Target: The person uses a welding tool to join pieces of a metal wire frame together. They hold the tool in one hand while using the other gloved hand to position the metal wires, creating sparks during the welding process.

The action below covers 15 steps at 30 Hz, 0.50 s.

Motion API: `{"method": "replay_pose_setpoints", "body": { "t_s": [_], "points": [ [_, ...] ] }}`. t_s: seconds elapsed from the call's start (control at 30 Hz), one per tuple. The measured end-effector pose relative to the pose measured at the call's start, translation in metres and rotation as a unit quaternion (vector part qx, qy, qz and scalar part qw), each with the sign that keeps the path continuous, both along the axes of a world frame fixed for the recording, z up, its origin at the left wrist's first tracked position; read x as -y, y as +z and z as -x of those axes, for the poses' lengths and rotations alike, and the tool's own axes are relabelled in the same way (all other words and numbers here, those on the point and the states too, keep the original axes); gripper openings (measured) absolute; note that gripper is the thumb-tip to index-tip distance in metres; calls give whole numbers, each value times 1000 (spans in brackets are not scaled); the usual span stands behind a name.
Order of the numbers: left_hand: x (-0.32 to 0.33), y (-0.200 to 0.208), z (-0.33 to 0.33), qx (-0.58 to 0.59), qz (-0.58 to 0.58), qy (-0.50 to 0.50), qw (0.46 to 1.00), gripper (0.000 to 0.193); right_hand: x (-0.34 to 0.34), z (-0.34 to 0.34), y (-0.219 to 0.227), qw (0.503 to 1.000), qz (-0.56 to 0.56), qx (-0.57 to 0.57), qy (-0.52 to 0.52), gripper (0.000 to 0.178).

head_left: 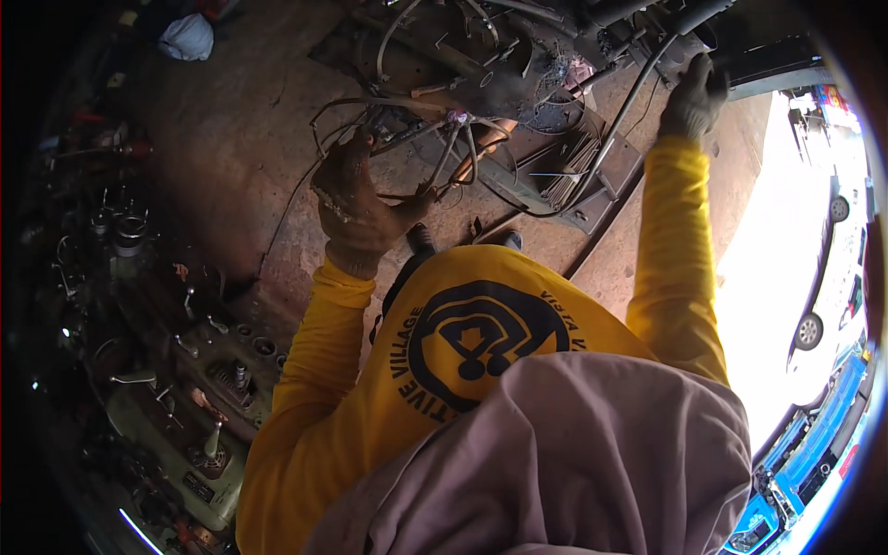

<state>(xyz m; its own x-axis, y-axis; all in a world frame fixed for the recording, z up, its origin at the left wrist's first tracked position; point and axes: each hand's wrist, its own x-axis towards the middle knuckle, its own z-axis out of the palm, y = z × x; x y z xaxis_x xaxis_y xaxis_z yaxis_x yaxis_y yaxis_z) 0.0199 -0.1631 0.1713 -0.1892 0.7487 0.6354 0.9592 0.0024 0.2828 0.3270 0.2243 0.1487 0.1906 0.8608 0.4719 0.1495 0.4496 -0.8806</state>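
My left hand (356, 199), in a yellow sleeve, is at the near left side of a bent metal rod frame (400, 104). Its fingers curl at one of the frame's rods, while the thumb points up and away from them. Several rods meet at a joint (457, 117) in the frame's middle. Stretched far forward on the right, my right hand (694, 100) is closed beside a dark pipe end (698, 37); what lies inside its fingers is hidden. A dark cable (618, 125) loops down between my hands.
A bundle of thin rods (572, 166) lies on a metal plate beyond my feet. Metal scraps and pipes crowd the far floor. At left stands a green machine (176, 435) with levers. A white bag (188, 38) sits far left; a parked car (823, 268) is outside, right.
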Motion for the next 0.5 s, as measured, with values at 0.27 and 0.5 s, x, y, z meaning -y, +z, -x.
{"method": "replay_pose_setpoints", "body": {
  "t_s": [0.27, 0.5],
  "points": [
    [-16, 6, -4, -72, -8, -47, 996, 102, 239, 14, -120, 943, 269, 23, 195, 60],
    [-32, 15, -29, -117, -18, -90, 989, 99, 270, 12, -84, 918, 241, 134, 287, 70]
  ]
}}
